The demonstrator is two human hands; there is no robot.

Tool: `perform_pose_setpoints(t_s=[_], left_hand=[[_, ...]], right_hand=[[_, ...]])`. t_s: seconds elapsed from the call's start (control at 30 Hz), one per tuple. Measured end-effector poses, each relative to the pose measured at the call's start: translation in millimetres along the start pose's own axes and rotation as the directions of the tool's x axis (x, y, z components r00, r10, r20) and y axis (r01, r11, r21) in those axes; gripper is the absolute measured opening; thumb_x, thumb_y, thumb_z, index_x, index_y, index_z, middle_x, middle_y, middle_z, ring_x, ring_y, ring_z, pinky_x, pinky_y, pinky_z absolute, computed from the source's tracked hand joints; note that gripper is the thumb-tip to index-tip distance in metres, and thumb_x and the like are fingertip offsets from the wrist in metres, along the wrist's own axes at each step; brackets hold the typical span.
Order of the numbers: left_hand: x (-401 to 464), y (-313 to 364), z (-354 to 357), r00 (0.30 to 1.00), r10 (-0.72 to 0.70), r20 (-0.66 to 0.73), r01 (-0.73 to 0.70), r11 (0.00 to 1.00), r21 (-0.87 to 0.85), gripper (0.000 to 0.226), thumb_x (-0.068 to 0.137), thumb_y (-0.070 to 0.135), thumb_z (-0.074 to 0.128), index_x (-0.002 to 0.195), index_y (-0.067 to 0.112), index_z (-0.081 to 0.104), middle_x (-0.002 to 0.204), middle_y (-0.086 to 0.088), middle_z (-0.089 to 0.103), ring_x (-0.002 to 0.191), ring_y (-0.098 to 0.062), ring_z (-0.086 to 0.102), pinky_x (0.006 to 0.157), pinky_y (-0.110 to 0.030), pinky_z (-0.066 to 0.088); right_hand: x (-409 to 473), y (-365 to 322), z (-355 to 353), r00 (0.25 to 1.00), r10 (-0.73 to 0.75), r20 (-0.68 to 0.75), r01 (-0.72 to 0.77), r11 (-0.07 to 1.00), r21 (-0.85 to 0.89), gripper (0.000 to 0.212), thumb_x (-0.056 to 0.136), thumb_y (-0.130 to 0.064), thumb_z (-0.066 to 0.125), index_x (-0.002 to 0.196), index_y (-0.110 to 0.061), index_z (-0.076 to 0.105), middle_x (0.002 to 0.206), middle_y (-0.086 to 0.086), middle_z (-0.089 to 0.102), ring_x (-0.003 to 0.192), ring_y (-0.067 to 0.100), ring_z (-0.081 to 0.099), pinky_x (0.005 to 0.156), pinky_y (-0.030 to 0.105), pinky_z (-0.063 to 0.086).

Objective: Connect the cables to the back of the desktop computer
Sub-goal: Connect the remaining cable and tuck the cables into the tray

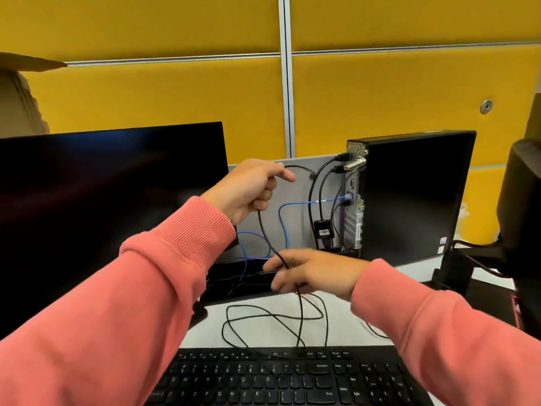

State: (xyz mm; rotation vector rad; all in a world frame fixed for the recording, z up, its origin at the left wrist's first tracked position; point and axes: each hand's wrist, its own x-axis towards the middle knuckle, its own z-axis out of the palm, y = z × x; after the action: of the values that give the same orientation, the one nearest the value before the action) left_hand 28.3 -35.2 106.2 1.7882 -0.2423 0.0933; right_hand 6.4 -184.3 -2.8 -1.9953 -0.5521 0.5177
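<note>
A slim black desktop computer (pixel 409 197) stands upright at the right, its rear port panel (pixel 354 200) facing left. Two black cables and a blue network cable (pixel 304 203) are plugged into that panel. My left hand (pixel 251 189) is raised left of the panel and grips a thin black cable (pixel 268 238) between curled fingers. That cable runs down across my right hand (pixel 310 272), whose loosely spread fingers touch it, then falls in loops (pixel 275 320) on the desk. The cable's plug end is not visible.
A dark monitor (pixel 111 206) fills the left. A black keyboard (pixel 281 376) lies at the near edge. A second monitor on an arm (pixel 521 218) stands at the far right. A yellow partition wall (pixel 380 92) is behind, and a cardboard box (pixel 20 95) sits at far left.
</note>
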Motion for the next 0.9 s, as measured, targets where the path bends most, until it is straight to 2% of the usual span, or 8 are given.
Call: perform_pose_setpoints(t_s=[0.17, 0.3, 0.37, 0.4, 0.47, 0.5, 0.57, 0.9], left_hand=[[-2.4, 2.1, -5.0, 0.975, 0.213, -0.059, -0.21, 0.977, 0.045, 0.037, 0.103, 0.037, 0.056, 0.082, 0.012, 0.073, 0.055, 0.009, 0.025, 0.048, -0.01, 0.018, 0.042, -0.022, 0.015], [-7.6, -11.9, -3.2, 0.961, 0.269, -0.069, -0.254, 0.952, 0.173, 0.042, 0.101, 0.039, 0.061, 0.069, 0.015, 0.075, 0.051, 0.002, 0.031, 0.051, -0.013, 0.02, 0.049, -0.028, 0.019], [-12.0, -19.9, -1.2, 0.961, 0.258, -0.104, -0.23, 0.947, 0.225, 0.042, 0.101, 0.039, 0.061, 0.073, 0.012, 0.075, 0.056, -0.014, 0.062, 0.055, -0.009, 0.03, 0.052, -0.032, 0.034], [-12.0, -25.1, -1.3, 0.957, 0.253, -0.139, -0.214, 0.945, 0.247, 0.042, 0.101, 0.038, 0.06, 0.075, 0.009, 0.075, 0.09, -0.013, 0.069, 0.098, -0.009, 0.035, 0.064, -0.04, 0.048], [-10.7, -36.5, -5.2, 0.957, 0.224, -0.186, -0.174, 0.951, 0.254, 0.042, 0.101, 0.039, 0.06, 0.076, 0.008, 0.076, 0.101, -0.016, 0.064, 0.104, -0.051, 0.056, 0.089, -0.06, 0.05], [-10.7, -43.2, -7.5, 0.962, 0.204, -0.181, -0.156, 0.957, 0.245, 0.043, 0.101, 0.041, 0.059, 0.076, 0.011, 0.076, 0.096, 0.01, 0.045, 0.112, -0.033, 0.046, 0.079, -0.057, 0.052], [-10.9, -59.3, -14.4, 0.98, 0.15, -0.132, -0.112, 0.958, 0.262, 0.042, 0.1, 0.045, 0.059, 0.074, 0.017, 0.077, 0.064, -0.002, 0.03, 0.051, -0.03, 0.032, 0.056, -0.032, 0.04], [-30.7, -70.2, 26.0, 0.923, 0.383, 0.019, -0.363, 0.856, 0.368, 0.015, 0.099, 0.025, 0.063, 0.11, 0.027, 0.074, 0.102, 0.011, 0.074, 0.098, 0.003, 0.065, 0.09, -0.022, 0.051]], right_hand=[[-4.4, -16.4, -47.8, 0.965, -0.02, -0.262, 0.219, 0.616, 0.757, 0.056, 0.076, -0.015, 0.045, 0.129, -0.009, 0.061, 0.126, 0.014, 0.069, 0.115, 0.03, 0.067, 0.103, 0.05, 0.047], [-14.2, -35.5, -66.7, 0.897, -0.061, -0.437, 0.432, 0.327, 0.841, 0.064, 0.073, -0.005, 0.036, 0.133, -0.005, 0.057, 0.127, 0.018, 0.068, 0.117, 0.034, 0.066, 0.104, 0.061, 0.044], [-20.3, -42.0, -66.9, 0.876, -0.093, -0.472, 0.473, 0.35, 0.809, 0.066, 0.068, 0.0, 0.034, 0.128, -0.009, 0.06, 0.124, 0.014, 0.069, 0.116, 0.032, 0.067, 0.102, 0.058, 0.047], [-22.2, -43.9, -66.8, 0.869, -0.098, -0.484, 0.485, 0.354, 0.799, 0.065, 0.068, 0.002, 0.032, 0.124, -0.01, 0.061, 0.12, 0.013, 0.07, 0.115, 0.03, 0.067, 0.102, 0.055, 0.047], [-25.2, -46.1, -68.5, 0.852, -0.086, -0.516, 0.509, 0.359, 0.782, 0.054, 0.075, 0.002, 0.031, 0.117, -0.012, 0.062, 0.107, 0.011, 0.072, 0.109, 0.028, 0.069, 0.103, 0.051, 0.046], [-26.2, -46.8, -69.2, 0.842, -0.069, -0.535, 0.519, 0.373, 0.769, 0.045, 0.082, -0.001, 0.033, 0.114, -0.013, 0.062, 0.1, 0.009, 0.073, 0.104, 0.027, 0.07, 0.102, 0.048, 0.046], [-25.5, -45.2, -68.1, 0.819, -0.043, -0.572, 0.525, 0.458, 0.717, 0.026, 0.097, -0.016, 0.04, 0.109, -0.015, 0.063, 0.087, 0.006, 0.072, 0.095, 0.025, 0.071, 0.099, 0.043, 0.046], [-10.1, -1.3, -21.0, 0.797, -0.17, -0.579, 0.245, 0.968, 0.054, 0.046, 0.108, -0.033, 0.036, 0.087, -0.012, 0.07, 0.077, 0.007, 0.073, 0.073, 0.016, 0.067, 0.075, 0.032, 0.051]])
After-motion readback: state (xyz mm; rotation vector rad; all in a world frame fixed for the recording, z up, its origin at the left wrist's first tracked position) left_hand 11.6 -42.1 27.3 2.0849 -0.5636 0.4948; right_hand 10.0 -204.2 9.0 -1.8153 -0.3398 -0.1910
